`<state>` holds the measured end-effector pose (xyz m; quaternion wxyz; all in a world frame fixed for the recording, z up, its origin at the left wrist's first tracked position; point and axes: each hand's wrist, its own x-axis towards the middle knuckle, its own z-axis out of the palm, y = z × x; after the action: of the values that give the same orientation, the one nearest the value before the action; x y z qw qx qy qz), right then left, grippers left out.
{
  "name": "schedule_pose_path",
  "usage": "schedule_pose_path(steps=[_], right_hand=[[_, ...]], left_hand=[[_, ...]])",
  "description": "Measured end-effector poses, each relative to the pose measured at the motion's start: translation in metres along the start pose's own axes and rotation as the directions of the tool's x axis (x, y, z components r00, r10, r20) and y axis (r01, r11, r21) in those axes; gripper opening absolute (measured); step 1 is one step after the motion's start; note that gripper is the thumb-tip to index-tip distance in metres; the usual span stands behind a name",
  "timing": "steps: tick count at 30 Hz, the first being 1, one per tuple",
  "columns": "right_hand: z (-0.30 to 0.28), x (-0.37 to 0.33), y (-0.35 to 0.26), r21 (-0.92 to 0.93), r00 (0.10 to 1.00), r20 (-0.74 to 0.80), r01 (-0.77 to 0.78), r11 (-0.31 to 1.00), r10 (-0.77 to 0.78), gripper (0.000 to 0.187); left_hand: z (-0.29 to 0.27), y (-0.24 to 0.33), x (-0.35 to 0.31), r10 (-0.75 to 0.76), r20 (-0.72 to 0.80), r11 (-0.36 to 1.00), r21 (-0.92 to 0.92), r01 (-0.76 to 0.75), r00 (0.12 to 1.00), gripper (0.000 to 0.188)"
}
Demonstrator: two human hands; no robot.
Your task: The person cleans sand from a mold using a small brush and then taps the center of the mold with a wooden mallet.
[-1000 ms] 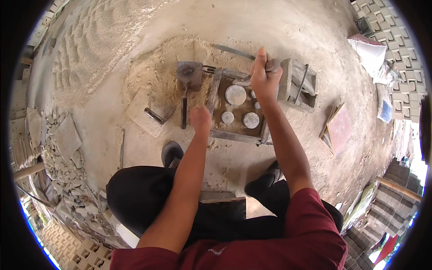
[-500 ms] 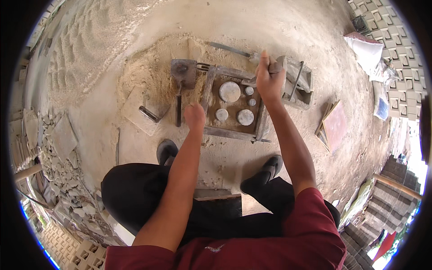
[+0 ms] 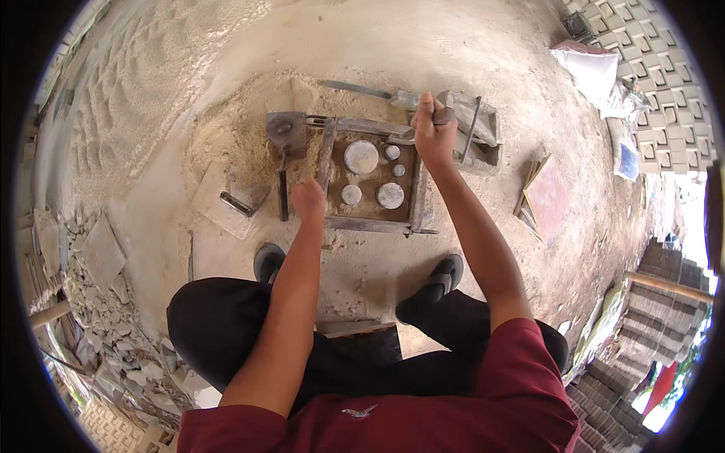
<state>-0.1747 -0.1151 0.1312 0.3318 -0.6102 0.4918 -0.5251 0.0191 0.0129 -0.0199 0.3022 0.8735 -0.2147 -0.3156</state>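
Note:
A wooden moulding frame (image 3: 368, 225) lies on the sandy ground in front of me. Inside it, several round, whitish discs (image 3: 362, 157) of different sizes rest on dark, packed sand. My left hand (image 3: 308, 199) is closed at the frame's left side; its fingers are hidden, so what it grips cannot be made out. Over the frame's upper right corner, my right hand (image 3: 436, 140) is wrapped round a tool with a dark, rounded handle (image 3: 445, 115). The tool's working end is mostly hidden. Left of the frame lies a shovel (image 3: 283, 136) with a black handle.
Beyond my right hand is a wooden box (image 3: 495, 151) with a bar across it. A flat bar (image 3: 355, 88) lies behind the frame. At left are a board (image 3: 219, 204) with a metal piece and rubble (image 3: 113, 302). A pinkish panel (image 3: 547, 198) and sacks (image 3: 589, 72) lie right.
The whole view has shifted slightly, so the scene sits farther left. Both hands keep nearly the same places beside the frame, and the discs have not visibly moved.

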Motion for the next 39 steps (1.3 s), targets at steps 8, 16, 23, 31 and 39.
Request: schedule_pose_path(steps=[8, 16, 23, 31, 39], right_hand=[[-0.033, 0.053, -0.048, -0.378, 0.784, 0.591, 0.478, 0.793, -0.19, 0.053], [-0.068, 0.068, -0.074, -0.412, 0.692, 0.665, 0.653, 0.636, -0.28, 0.05], [-0.159, 0.042, -0.162, -0.282, 0.946, 0.086, 0.323, 0.903, -0.312, 0.035], [-0.227, 0.012, -0.168, -0.487, 0.939, 0.323, 0.273, 0.829, -0.119, 0.037], [-0.257, -0.024, -0.186, -0.53, 0.922, 0.378, 0.144, 0.836, 0.081, 0.032]], left_hand=[[-0.012, 0.053, -0.014, 0.563, -0.209, 0.805, -0.079, -0.588, 0.8, 0.037], [0.045, 0.18, -0.037, 0.867, 0.366, 0.481, -0.442, -0.757, 0.338, 0.051], [0.063, 0.219, -0.046, 0.735, 0.365, 0.648, -0.627, -0.433, 0.571, 0.049], [0.031, 0.174, -0.035, 0.804, 0.189, 0.54, -0.629, -0.559, 0.564, 0.047], [0.007, 0.166, -0.025, 0.759, 0.033, 0.506, -0.66, -0.556, 0.651, 0.047]])
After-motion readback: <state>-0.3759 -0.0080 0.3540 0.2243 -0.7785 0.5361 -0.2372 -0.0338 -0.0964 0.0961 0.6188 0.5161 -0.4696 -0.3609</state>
